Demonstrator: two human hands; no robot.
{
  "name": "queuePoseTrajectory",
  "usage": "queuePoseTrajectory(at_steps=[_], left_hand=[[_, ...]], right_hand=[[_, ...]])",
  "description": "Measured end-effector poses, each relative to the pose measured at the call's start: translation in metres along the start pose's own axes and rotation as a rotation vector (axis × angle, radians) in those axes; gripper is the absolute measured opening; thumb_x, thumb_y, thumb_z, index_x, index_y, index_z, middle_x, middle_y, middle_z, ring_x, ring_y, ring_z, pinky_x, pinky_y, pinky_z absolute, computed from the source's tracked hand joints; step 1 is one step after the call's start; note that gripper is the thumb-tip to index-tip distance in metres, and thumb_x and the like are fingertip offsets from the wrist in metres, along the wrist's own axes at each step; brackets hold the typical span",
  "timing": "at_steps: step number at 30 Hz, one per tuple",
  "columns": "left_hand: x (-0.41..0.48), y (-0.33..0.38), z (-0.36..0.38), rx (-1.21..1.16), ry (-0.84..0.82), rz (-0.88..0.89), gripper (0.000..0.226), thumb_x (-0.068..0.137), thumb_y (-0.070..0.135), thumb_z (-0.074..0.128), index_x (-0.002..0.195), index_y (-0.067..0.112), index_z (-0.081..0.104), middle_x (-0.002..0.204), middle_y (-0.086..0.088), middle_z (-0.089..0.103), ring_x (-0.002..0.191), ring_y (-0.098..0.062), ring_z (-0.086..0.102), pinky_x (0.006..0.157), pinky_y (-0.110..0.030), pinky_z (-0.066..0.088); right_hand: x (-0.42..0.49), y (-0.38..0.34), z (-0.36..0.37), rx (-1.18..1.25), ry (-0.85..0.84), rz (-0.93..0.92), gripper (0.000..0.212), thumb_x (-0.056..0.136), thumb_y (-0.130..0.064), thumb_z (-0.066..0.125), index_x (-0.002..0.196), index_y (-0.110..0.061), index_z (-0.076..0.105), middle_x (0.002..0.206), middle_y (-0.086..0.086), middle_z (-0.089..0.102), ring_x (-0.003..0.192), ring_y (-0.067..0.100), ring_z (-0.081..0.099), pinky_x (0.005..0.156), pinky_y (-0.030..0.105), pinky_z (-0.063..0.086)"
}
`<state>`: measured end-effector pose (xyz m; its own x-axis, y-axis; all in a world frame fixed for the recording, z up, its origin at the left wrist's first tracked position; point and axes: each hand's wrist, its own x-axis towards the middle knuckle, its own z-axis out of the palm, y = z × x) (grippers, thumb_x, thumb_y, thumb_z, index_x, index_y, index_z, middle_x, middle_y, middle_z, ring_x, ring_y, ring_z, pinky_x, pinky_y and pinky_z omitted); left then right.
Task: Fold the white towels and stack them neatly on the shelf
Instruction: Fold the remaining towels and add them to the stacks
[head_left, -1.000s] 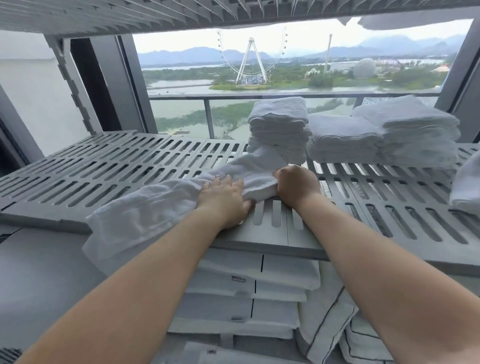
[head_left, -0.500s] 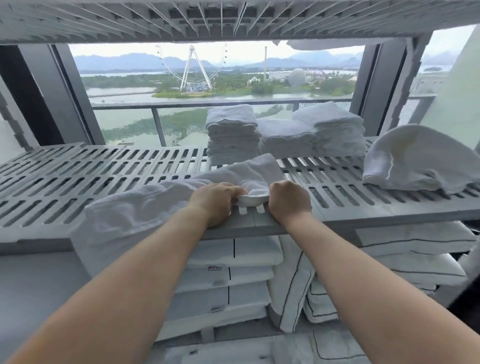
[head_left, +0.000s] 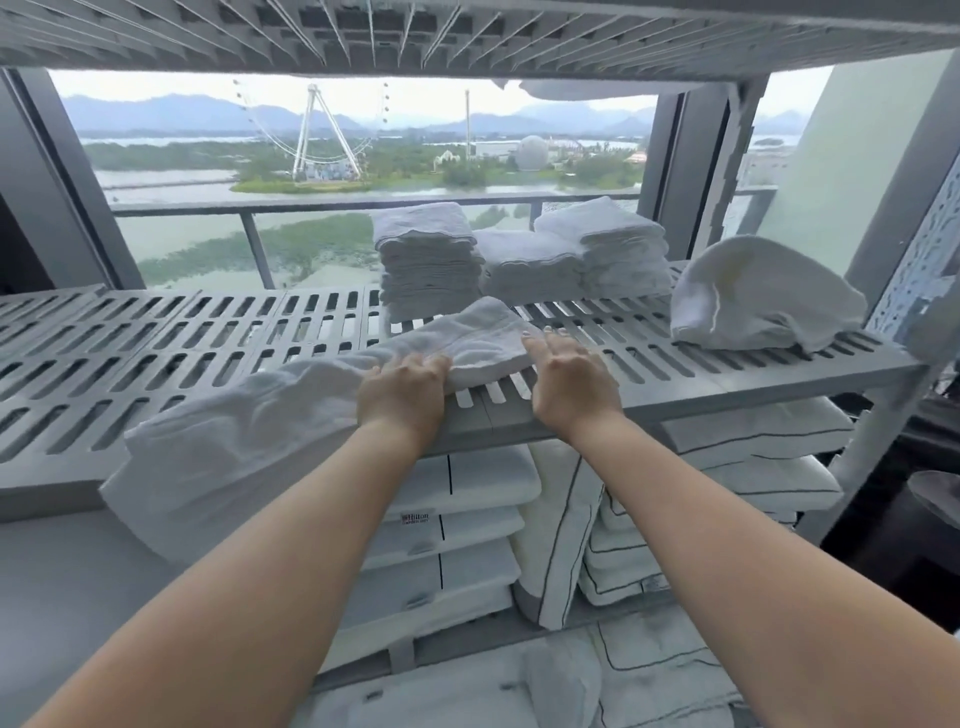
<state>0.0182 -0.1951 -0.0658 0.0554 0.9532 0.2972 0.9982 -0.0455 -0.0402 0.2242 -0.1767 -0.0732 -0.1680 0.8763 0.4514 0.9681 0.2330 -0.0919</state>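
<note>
Touching left hand (head_left: 402, 389), right hand (head_left: 566, 379): towel (head_left: 270, 426)

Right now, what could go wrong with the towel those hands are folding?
1. Much of the towel droops over the front edge of the shelf. Only the left hand grips it, and the right hand lies open at its edge, so it might slide off.
2. The folded stack stands right behind the towel. A push forward could nudge it crooked.
</note>
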Motion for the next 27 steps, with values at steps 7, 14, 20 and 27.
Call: queuePoseTrajectory(at_steps=[7,14,20,27], left_hand=[[0.01,-0.011,0.009,-0.148,-0.068,-0.103,0.058,0.101,0.046,0.042,0.156,0.03,0.028,0.163,-0.004,0.029,0.153,-0.024,0.017,0.123,-0.052,0.013],[0.024,-0.025,0.014,-0.218,-0.059,0.012,0.047,0.105,0.043,0.039,0.151,0.035,0.038,0.157,-0.007,0.041,0.148,-0.032,0.031,0.12,-0.046,0.024],[0.033,-0.034,0.014,-0.211,-0.002,0.136,0.043,0.106,0.039,0.039,0.148,0.035,0.044,0.154,0.002,0.046,0.141,-0.03,0.043,0.112,-0.041,0.034],[0.053,0.003,0.02,-0.143,0.099,0.376,0.043,0.107,0.033,0.038,0.15,0.04,0.04,0.155,0.004,0.045,0.144,-0.02,0.039,0.112,-0.036,0.033]], right_hand=[[0.028,-0.014,0.019,0.054,-0.191,-0.033,0.067,0.091,-0.013,0.038,0.156,-0.027,0.028,0.163,0.006,0.027,0.151,0.024,0.02,0.122,0.045,0.019],[0.059,-0.024,0.033,0.011,-0.091,-0.133,0.057,0.093,-0.007,0.037,0.147,-0.025,0.041,0.154,0.003,0.043,0.145,0.024,0.032,0.119,0.041,0.024],[0.067,-0.025,0.039,-0.068,0.09,-0.091,0.036,0.095,-0.01,0.041,0.121,-0.019,0.065,0.13,0.001,0.065,0.125,0.021,0.056,0.109,0.034,0.033],[0.03,0.013,0.01,-0.26,0.092,0.101,0.034,0.084,-0.001,0.042,0.098,-0.015,0.069,0.1,0.006,0.067,0.098,0.029,0.058,0.085,0.04,0.04]])
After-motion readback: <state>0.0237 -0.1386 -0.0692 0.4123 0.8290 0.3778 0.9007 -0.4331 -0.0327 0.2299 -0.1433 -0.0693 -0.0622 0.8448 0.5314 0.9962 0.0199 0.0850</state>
